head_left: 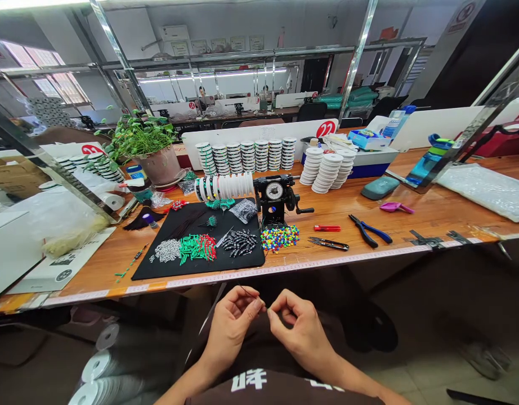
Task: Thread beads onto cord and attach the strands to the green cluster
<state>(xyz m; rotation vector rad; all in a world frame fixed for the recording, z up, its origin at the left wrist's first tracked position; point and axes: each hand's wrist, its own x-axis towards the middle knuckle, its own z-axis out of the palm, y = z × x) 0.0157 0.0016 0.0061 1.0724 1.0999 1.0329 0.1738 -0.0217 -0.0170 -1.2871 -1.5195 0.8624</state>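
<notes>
Both bare hands are raised in front of the front edge of the brown wood-grained tabletop [335, 216], just beyond the near right corner of the black rectangular mat [158, 269]. The forearms slant inward and the fingertips nearly meet. The left hand [235, 322] is curled, thumb against forefinger, pinching a thin dark strand [244, 289] that rises above its knuckles near that edge. The right hand [299, 323] mirrors it, fingers bent, thumb and forefinger tips pressed together; what lies between them is too small to tell. Multicoloured small round beads [280, 238] lie just beside the mat's right edge.
</notes>
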